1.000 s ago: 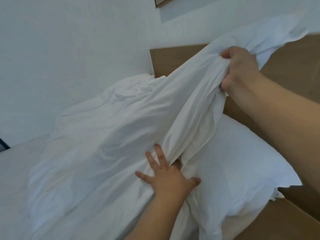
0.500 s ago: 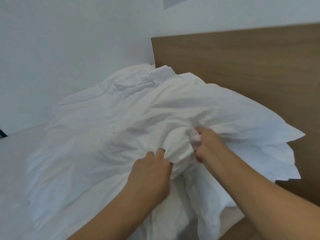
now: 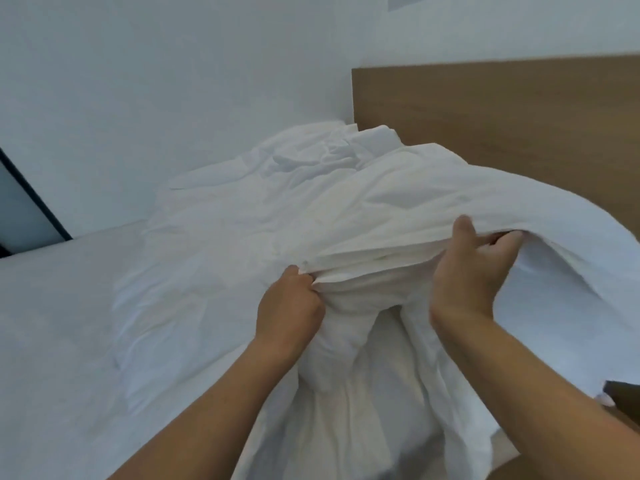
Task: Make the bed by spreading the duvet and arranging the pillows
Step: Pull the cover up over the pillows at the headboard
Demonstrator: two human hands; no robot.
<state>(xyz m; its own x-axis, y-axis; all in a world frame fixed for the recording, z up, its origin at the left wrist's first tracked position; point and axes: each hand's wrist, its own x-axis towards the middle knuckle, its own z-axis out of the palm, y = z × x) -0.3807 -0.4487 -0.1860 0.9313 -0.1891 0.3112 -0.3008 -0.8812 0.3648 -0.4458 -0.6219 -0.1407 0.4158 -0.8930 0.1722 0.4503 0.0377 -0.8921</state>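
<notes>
A person's two bare hands grip the edge of a white duvet [image 3: 242,216] heaped at the head of a bed, seen from a head-worn camera looking down along both forearms. The left hand [image 3: 289,303] is closed into a fist, its fingers bunched tight around a gathered fold of the fabric near the middle of the frame. The right hand [image 3: 467,271] is partly open, thumb lying on top of the raised edge and fingers curled beneath it, holding several layers of the cloth up off the bed. Between the two hands the hem runs taut in a nearly straight line, while loose fabric hangs down in folds below them toward the camera. The rest of the duvet lies crumpled in a mound toward the far corner, touching the pale wall [image 3: 156,81] and the wooden headboard [image 3: 502,109]. To the left, the mattress sheet [image 3: 52,323] lies flat and uncovered. Whether a pillow sits under the lifted cloth on the right cannot be told from this view.
</notes>
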